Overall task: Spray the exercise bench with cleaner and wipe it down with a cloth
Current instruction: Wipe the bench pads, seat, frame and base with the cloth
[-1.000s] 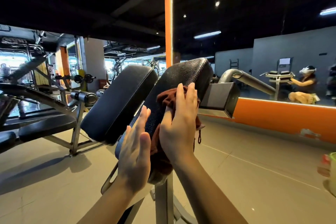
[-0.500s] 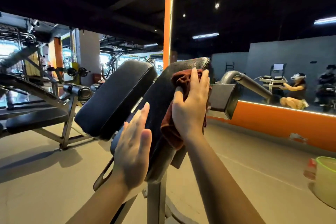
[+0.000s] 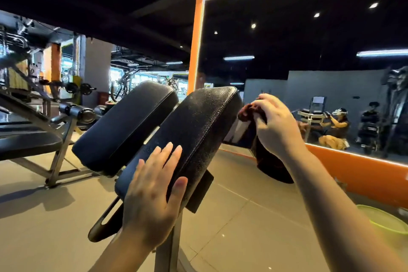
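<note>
Two tilted black pads of the exercise bench fill the middle of the head view: the nearer right pad (image 3: 194, 126) and the left pad (image 3: 125, 126). My left hand (image 3: 152, 192) rests flat, fingers straight, on the lower end of the right pad. My right hand (image 3: 276, 126) grips a dark red-brown cloth (image 3: 267, 161) just off the pad's upper right edge. The cloth hangs down below that hand, clear of the pad face. No spray bottle is in view.
A steel post (image 3: 167, 247) carries the pads. Another bench and rack (image 3: 33, 139) stand at the left. A large orange-framed mirror (image 3: 309, 62) lines the right wall. A lime-green basin (image 3: 384, 218) sits on the tiled floor at lower right.
My right hand has carried the cloth up the right pad and off its upper right edge. My left hand has stayed on the pad's lower end.
</note>
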Available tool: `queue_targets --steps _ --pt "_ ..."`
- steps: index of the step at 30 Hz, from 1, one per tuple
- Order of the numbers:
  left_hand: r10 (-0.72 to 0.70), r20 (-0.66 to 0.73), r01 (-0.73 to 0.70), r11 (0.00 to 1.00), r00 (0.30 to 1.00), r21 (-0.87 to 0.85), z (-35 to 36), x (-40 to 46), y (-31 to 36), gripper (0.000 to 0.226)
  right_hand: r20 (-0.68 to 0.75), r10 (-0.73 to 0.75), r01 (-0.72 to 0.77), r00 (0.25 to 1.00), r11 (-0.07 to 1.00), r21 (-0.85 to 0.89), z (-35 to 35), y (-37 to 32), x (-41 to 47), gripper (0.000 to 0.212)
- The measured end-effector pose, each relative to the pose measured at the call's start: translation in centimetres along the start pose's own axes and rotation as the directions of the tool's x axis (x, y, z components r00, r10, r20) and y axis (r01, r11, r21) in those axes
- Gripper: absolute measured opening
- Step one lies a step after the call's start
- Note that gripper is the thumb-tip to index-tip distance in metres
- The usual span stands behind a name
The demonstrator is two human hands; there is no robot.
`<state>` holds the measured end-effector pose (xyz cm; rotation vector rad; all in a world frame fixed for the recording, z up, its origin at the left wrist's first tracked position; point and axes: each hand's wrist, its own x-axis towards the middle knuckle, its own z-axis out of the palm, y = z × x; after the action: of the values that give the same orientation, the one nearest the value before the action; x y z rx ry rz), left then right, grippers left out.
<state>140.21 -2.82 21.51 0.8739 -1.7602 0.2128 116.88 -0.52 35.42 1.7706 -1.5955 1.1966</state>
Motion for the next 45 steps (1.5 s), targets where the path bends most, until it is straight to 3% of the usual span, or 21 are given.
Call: queue_targets --steps 2,7,12,15,19,21,23,29,32,34,36,38,40,42,45 --pt "0.026 -0.001 -0.026 1.0 1.0 0.015 0.0 0.1 -0.2 0.054 0.111 -0.094 0.103 0.989 0.991 -0.08 1.3 0.6 0.1 0.02" --pt "0.034 -0.02 -0.033 0.999 0.999 0.032 0.2 0.0 -0.2 0.055 0.04 -0.343 0.343 0.939 0.912 -0.224 3.1 1.2 -2.8 0.014" --pt "0.026 -0.051 -0.025 0.999 0.998 0.031 0.4 -0.1 -0.3 0.054 -0.027 -0.442 0.431 0.896 0.884 -0.179 3.5 2.6 -5.9 0.029" --pt "0.022 -0.059 -0.02 0.999 0.998 0.03 0.4 -0.1 -0.2 0.054 -0.201 -0.363 0.368 0.91 0.93 -0.012 4.4 2.9 -7.9 0.033" --pt "0.041 -0.049 -0.038 0.998 0.998 0.047 0.4 -0.1 -0.3 0.054 -0.464 -0.092 0.222 0.881 0.947 0.233 5.5 2.3 -9.0 0.031" --pt "0.046 -0.056 -0.044 0.998 0.997 0.044 0.4 -0.2 -0.3 0.054 -0.462 0.105 0.127 0.881 0.887 0.444 5.2 1.5 -6.8 0.031" --pt "0.05 -0.076 -0.047 0.998 0.996 0.042 0.5 -0.1 -0.2 0.054 -0.378 0.2 0.041 0.904 0.839 0.543 5.7 0.1 -4.5 0.031" --pt "-0.053 -0.211 0.033 0.995 0.976 -0.097 0.8 -0.3 0.1 0.053 -0.464 -0.023 0.127 0.886 0.973 0.194 9.5 -1.6 -8.9 0.034" --pt "-0.215 -0.3 0.158 0.966 0.929 -0.203 0.9 -0.5 0.4 0.047 -0.467 -0.131 0.241 0.875 0.953 0.184 7.7 -2.5 -8.2 0.035" --pt "-0.359 -0.349 0.255 0.916 0.866 -0.31 1.0 -0.7 0.7 0.045 -0.399 -0.287 0.367 0.871 0.919 0.142 5.9 -4.9 -5.0 0.035" --pt "-0.506 -0.339 0.337 0.828 0.793 -0.448 1.0 -0.9 1.1 0.044 -0.212 -0.422 0.434 0.881 0.901 0.014 4.9 -7.4 0.0 0.035" --pt "-0.578 -0.324 0.369 0.769 0.749 -0.521 1.2 -1.0 1.2 0.044 0.141 -0.336 0.359 0.931 0.913 -0.192 5.4 -9.2 5.1 0.034" --pt "-0.572 -0.337 0.358 0.775 0.748 -0.521 1.4 -1.3 1.1 0.043 0.43 -0.114 0.312 0.896 0.85 -0.424 6.9 -9.7 7.9 0.039" --pt "-0.554 -0.347 0.339 0.786 0.757 -0.517 1.3 -1.0 1.2 0.041 0.53 -0.059 0.38 0.846 0.765 -0.521 8.1 -9.8 7.9 0.049" --pt "-0.548 -0.344 0.33 0.787 0.763 -0.522 1.4 -0.9 1.1 0.04 0.602 -0.19 0.502 0.775 0.764 -0.405 8.9 -10.9 5.0 0.048"
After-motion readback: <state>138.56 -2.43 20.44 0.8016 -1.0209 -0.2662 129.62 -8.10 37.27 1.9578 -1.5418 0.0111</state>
